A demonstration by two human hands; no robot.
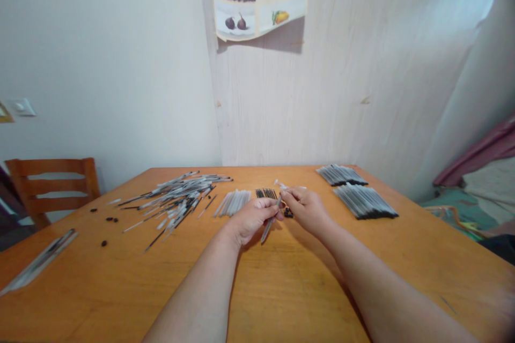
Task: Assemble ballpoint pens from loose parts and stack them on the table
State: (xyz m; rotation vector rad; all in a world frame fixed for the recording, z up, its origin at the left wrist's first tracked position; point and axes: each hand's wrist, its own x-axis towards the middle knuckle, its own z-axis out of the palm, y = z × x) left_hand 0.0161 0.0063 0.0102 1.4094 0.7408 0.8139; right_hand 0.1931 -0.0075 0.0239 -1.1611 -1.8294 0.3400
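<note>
My left hand (251, 221) is closed around a translucent pen barrel (269, 229), which slants down toward me. At the barrel's upper end, my right hand (306, 208) has thumb and finger pinched together; whatever lies between them is too small to make out. Just behind the hands is a row of dark pen parts (266, 193). Small black pen pieces (288, 213) lie beside my right fingers, partly covered by them. Left of my left hand, several whitish barrels (233, 203) lie side by side. Some small clear pieces (281, 185) sit behind my right hand.
A loose heap of pen parts (179, 198) spreads over the table's left half, with small black pieces (104, 243) nearby. Two neat stacks of black-ended pens (364, 201) lie at the right. A clear packet (40, 262) rests at the left edge, near a wooden chair (56, 185).
</note>
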